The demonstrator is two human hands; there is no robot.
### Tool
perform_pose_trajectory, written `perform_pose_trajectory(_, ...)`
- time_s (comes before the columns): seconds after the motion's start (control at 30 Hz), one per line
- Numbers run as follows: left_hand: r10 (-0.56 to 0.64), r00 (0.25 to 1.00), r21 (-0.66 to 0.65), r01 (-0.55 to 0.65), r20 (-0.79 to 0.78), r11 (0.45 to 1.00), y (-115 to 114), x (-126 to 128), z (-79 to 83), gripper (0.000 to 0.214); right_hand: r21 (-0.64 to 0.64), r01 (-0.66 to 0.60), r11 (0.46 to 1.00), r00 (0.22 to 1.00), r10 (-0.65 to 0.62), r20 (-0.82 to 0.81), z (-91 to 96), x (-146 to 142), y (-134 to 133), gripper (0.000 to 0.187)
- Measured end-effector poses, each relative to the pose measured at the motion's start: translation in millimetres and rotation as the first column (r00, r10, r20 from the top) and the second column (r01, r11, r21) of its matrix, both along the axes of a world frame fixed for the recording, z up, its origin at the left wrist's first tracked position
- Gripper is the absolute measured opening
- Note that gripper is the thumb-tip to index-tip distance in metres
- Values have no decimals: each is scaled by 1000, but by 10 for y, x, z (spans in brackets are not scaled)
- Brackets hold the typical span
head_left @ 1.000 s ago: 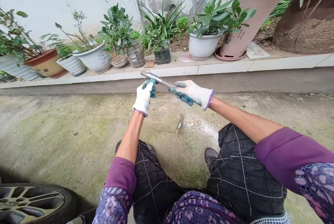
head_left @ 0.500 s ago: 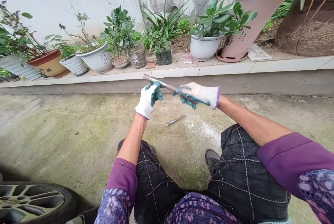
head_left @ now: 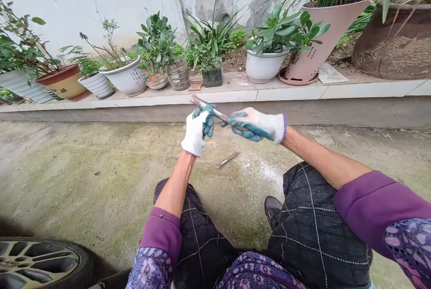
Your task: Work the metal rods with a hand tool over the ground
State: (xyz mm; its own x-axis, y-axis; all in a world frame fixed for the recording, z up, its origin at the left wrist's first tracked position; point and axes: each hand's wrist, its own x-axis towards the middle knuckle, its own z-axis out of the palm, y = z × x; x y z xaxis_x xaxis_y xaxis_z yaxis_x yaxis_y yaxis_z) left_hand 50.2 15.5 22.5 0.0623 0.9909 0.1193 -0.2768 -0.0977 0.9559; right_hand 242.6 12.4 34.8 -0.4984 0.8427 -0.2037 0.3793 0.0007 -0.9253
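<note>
Both of my hands wear white gloves with teal-coated palms and fingers. Between them is a brownish rod (head_left: 219, 115) with silvery wire wound around part of it, slanting down from upper left to right. My left hand (head_left: 199, 128) is closed around the wound stretch, and the rod's far tip sticks out above it. My right hand (head_left: 254, 126) is wrapped round the other end, hiding it. Below them on the concrete lies a short, thin stick-like piece (head_left: 229, 158) with a silvery part; I cannot tell its kind.
Ahead runs a low tiled ledge (head_left: 286, 95) bearing several potted plants, among them a white pot (head_left: 264, 66) and a tall pink pot (head_left: 328, 39). White powder (head_left: 266, 170) is scattered on the concrete ground. A car wheel (head_left: 40, 262) stands at the lower left.
My left hand has shifted slightly to the right, nearer my right hand, and the rod's far tip moved right with it. My right hand stays nearly in place, still gripping.
</note>
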Motion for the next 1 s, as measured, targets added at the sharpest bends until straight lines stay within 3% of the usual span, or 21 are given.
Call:
perform_pose_trajectory(0.07,-67,998,-3,67,-15,998,-44,-9,10,27,-93,-110,990,990,101,-95,-31,40,-16,41)
perform_pose_trajectory(0.13,-28,999,-21,28,-16,999,-35,24,-25,25,0,-82,997,997,82,-14,-82,26,4,39)
perform_pose_trajectory(0.17,25,1000,-34,-26,-13,999,-15,50,-51,24,117,-29,993,996,19,84,-108,2,22,35)
perform_pose_trajectory(0.2,85,996,-47,-86,-8,995,10,76,-76,24,272,21,962,978,-76,195,-129,-26,42,31)
perform_pose_trajectory(0.3,151,988,-76,-150,14,986,66,105,-107,23,668,-8,744,839,-359,410,-155,-83,79,30)
perform_pose_trajectory(0.37,53,998,-58,-52,24,997,59,65,-77,23,745,-28,667,814,-417,404,-132,-73,68,33)
perform_pose_trajectory(0.4,-9,1000,-41,10,21,999,42,32,-52,23,740,-9,672,835,-402,376,-112,-59,51,33)
perform_pose_trajectory(0.47,-93,996,-7,93,1,996,-11,-43,-3,22,643,75,762,903,-325,280,-67,-27,-2,32)
perform_pose_trajectory(0.57,-113,993,3,113,-44,994,-99,-124,39,20,278,155,948,982,-178,57,-23,3,-96,32)
perform_pose_trajectory(0.63,-120,989,4,121,-89,993,-143,-144,43,17,38,130,991,988,-126,-92,-19,23,-150,35)
perform_pose_trajectory(0.7,-140,980,9,143,-144,990,-166,-148,40,16,-92,52,994,974,-71,-216,-19,59,-192,40)
perform_pose_trajectory(0.83,-228,915,-26,233,-333,972,-168,-174,37,15,-130,-219,967,922,162,-351,29,171,-277,53)
perform_pose_trajectory(0.93,-336,775,-110,330,-536,938,-176,-231,11,17,-187,-462,867,883,428,-195,5,215,-353,57)
perform_pose_trajectory(1.0,-397,663,-198,357,-635,913,-201,-273,-43,23,-236,-523,819,842,539,3,-121,207,-380,53)
